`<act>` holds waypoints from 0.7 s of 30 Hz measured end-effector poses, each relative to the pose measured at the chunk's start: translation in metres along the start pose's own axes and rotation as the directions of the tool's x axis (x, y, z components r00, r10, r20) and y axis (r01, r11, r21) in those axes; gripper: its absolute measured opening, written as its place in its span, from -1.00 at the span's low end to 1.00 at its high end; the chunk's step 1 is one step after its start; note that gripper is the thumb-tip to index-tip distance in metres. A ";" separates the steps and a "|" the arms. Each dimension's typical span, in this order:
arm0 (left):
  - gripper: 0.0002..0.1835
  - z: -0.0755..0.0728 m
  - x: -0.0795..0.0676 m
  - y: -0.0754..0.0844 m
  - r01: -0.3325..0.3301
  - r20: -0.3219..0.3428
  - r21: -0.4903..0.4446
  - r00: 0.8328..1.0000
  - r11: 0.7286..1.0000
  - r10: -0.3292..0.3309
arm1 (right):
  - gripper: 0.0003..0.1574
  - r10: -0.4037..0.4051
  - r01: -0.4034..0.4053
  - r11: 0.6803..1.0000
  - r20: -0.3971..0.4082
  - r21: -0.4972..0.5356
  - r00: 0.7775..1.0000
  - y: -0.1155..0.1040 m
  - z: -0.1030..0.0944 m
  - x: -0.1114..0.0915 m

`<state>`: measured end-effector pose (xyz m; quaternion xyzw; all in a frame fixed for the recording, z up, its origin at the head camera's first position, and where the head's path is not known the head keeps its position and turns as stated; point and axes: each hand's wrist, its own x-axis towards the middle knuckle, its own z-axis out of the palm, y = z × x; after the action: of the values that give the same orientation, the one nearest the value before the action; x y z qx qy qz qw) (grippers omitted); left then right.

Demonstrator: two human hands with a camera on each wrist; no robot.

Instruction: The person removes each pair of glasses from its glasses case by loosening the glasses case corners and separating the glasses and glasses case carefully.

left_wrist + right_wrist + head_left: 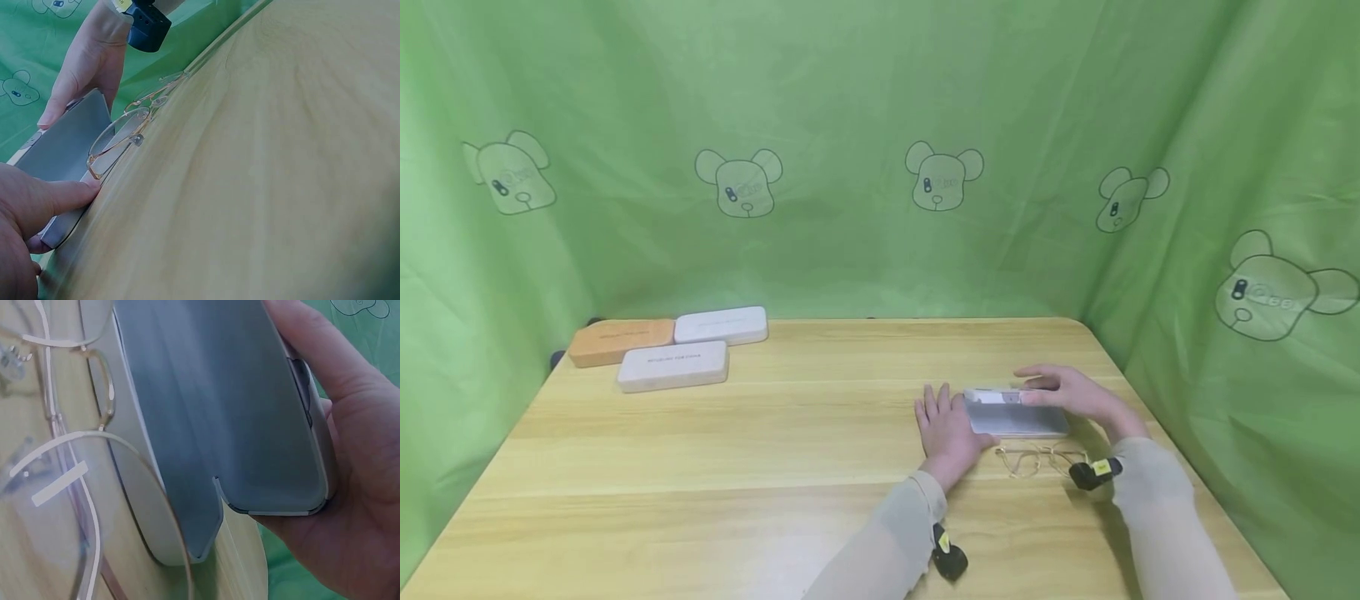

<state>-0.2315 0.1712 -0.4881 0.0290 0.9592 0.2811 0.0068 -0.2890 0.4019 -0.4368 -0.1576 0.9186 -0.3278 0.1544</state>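
Observation:
A grey glasses case stands with its lid raised on the right part of the table. My left hand holds its left end, thumb over the front edge and the other fingers spread near the back corner. In the right wrist view, my right hand grips the raised lid from outside. Its thumb lies along the lid's edge, and the other fingers are mostly hidden behind. Just in front of the case lie thin gold-rimmed glasses, apart from both hands in the head view.
At the back left lie an orange case, a white case and a pale case, close together. The wooden table stands within green curtains printed with bear heads. A small black camera sits on the right wrist.

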 end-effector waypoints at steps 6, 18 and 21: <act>0.03 -0.001 0.000 0.000 0.007 -0.007 -0.014 1.000 1.000 -0.007 | -0.13 0.011 -0.011 1.000 0.004 0.017 1.000 0.002 0.000 0.000; 0.04 -0.001 0.000 0.001 0.006 0.002 -0.011 1.000 1.000 -0.006 | -0.06 0.017 -0.018 0.999 -0.020 -0.032 1.000 0.000 0.004 -0.003; 0.03 -0.001 0.000 0.001 0.012 0.004 -0.010 1.000 1.000 -0.011 | 0.01 0.040 -0.041 0.999 -0.029 -0.031 0.999 -0.002 0.006 -0.006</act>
<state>-0.2312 0.1716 -0.4870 0.0240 0.9579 0.2860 0.0107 -0.2807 0.3995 -0.4387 -0.1365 0.9288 -0.3123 0.1455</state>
